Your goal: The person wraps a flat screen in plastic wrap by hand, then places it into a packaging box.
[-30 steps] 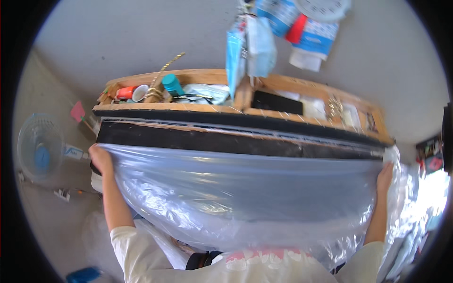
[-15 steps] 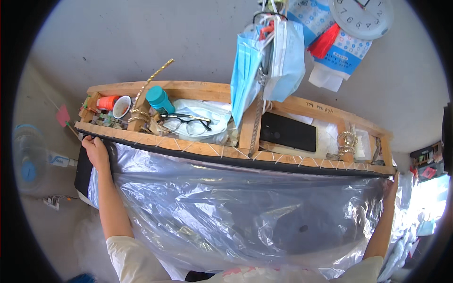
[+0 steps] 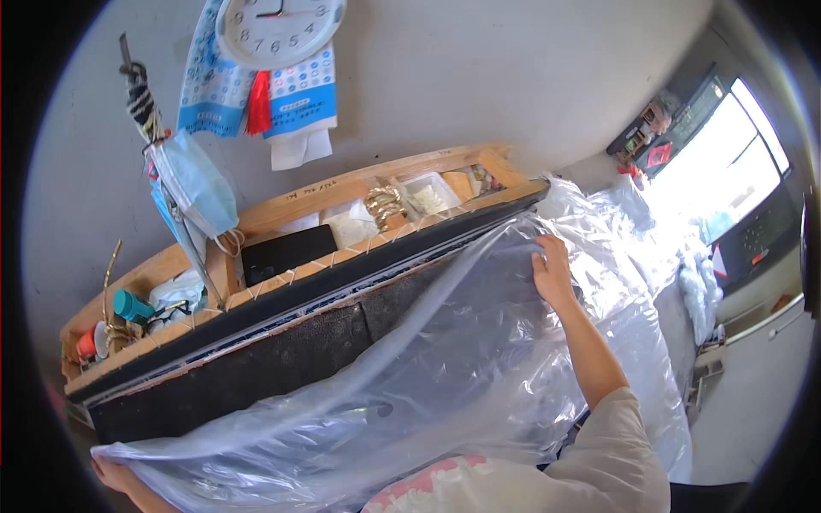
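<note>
A large clear plastic sheet (image 3: 359, 427) spreads in front of me, its far edge running slantwise between my hands. At the lower left, my left hand (image 3: 111, 473) is closed on the sheet's corner. My right hand (image 3: 554, 272) holds the sheet on the right side, fingers bent and partly hidden by the plastic, near the right end of a long wooden tray frame (image 3: 359, 248). Bare of plastic, a dark leather-like surface (image 3: 265, 363) shows between the sheet and the black padded edge (image 3: 342, 278) of the frame.
In the frame's compartments lie a black phone (image 3: 289, 254), eyeglasses (image 3: 168, 315), a teal bottle (image 3: 131, 306) and a gold cord (image 3: 385, 207). Blue face masks (image 3: 195, 184) hang over it from a hook. A clock (image 3: 280, 30) and tissue packs (image 3: 299, 107) hang on the wall.
My view has turned to the right. The sheet's left side has come away from the frame toward me with my left hand, baring the dark surface. My right hand stays near the right end.
</note>
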`<action>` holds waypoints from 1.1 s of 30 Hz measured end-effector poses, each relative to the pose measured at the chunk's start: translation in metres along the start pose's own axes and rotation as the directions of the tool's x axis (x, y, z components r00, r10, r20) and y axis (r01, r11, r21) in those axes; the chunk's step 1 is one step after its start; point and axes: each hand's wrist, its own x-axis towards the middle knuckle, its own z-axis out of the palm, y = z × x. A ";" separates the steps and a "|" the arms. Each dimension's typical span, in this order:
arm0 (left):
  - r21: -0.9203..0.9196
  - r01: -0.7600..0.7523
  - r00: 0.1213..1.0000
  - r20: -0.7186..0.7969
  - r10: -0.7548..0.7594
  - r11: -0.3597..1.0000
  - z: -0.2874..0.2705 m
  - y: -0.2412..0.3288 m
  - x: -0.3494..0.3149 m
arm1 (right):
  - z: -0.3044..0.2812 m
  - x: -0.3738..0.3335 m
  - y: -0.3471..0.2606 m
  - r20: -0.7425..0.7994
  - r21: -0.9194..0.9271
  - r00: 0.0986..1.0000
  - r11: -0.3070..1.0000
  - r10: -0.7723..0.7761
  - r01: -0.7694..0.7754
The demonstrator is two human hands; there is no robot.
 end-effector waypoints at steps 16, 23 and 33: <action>0.458 -0.697 0.707 0.566 0.423 0.551 -0.096 0.086 -0.178 | -0.017 -0.182 -0.175 0.764 0.593 0.595 -0.094 -0.249 -0.800; -0.953 -0.133 -0.115 0.286 0.951 0.271 -0.062 0.388 -0.455 | -0.024 -0.180 -0.144 0.528 0.844 0.822 0.019 -0.214 -0.536; -0.399 0.851 0.407 0.912 0.051 0.342 0.029 0.271 -0.360 | -0.052 -0.097 -0.025 0.286 0.075 0.716 0.759 -0.637 0.646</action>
